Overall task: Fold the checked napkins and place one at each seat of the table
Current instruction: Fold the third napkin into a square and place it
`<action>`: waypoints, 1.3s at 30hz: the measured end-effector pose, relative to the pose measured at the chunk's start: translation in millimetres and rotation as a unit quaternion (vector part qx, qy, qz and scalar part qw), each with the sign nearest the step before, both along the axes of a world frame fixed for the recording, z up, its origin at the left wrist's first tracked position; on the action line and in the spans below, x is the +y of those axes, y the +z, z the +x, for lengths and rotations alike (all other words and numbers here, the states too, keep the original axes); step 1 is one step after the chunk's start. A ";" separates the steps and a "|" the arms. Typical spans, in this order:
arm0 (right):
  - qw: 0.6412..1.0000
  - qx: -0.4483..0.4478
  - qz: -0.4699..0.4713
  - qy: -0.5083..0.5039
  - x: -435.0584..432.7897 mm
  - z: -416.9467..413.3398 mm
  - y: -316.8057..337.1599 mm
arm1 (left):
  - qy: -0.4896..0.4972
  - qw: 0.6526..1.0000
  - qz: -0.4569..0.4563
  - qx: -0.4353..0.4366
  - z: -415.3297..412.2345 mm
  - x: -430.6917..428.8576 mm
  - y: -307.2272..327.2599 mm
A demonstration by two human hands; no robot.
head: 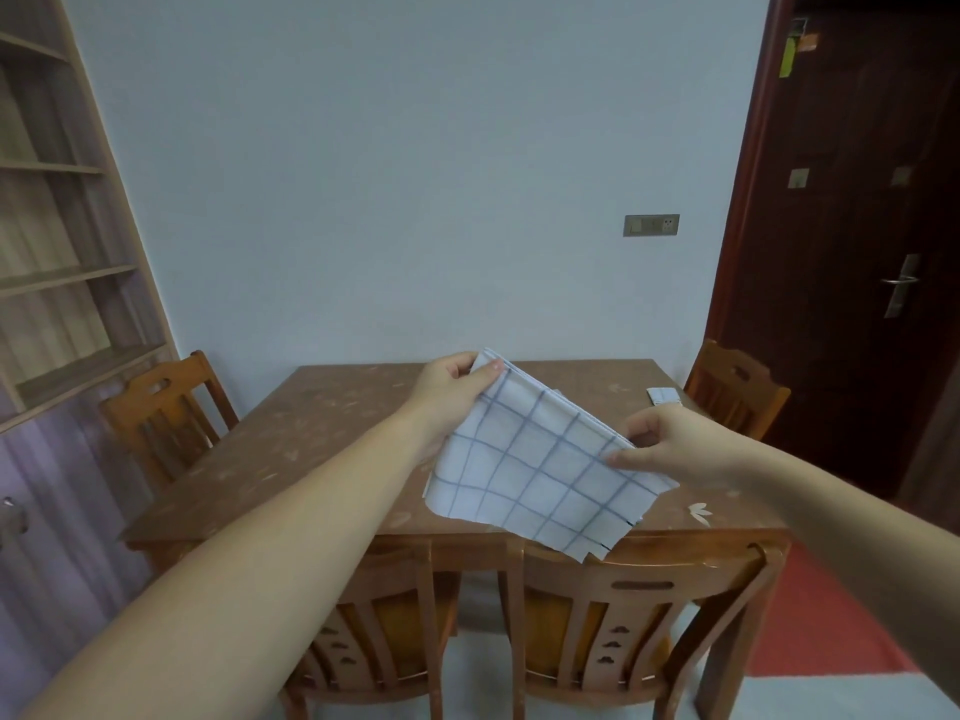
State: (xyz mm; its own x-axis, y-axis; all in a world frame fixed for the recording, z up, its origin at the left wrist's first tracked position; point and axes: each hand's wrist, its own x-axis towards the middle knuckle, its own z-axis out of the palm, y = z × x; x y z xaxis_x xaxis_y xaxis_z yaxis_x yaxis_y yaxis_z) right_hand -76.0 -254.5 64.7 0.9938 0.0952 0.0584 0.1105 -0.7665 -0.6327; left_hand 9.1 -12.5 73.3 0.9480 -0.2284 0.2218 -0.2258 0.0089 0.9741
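Softness is seen in the checked napkin (535, 475), held up over the bench (311, 439). Its top edge is pinched by the left hand (457, 379) and the right hand (675, 441). It is judged light and floppy; corners are best gripped.

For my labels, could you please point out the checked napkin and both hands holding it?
Checked napkin (535, 472): head view, middle of cloth.
Left hand (451, 380): head view, back of hand.
Right hand (678, 441): head view, back of hand.
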 end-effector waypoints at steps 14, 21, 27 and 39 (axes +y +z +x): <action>0.998 0.015 0.024 0.048 13.9 -4.5 16.4 | -0.113 0.989 0.090 -0.022 -12.1 -13.0 7.5; 0.996 -0.054 0.065 0.039 33.7 -3.3 23.6 | -0.110 0.983 0.125 -0.082 -20.0 -23.0 15.7; 0.997 0.036 0.014 0.070 19.6 -8.5 21.2 | -0.057 0.982 0.131 -0.123 -16.3 -19.9 13.6; 0.965 0.076 0.247 0.046 -15.3 -13.7 17.1 | -0.052 0.964 0.251 -0.070 -14.2 -0.7 9.1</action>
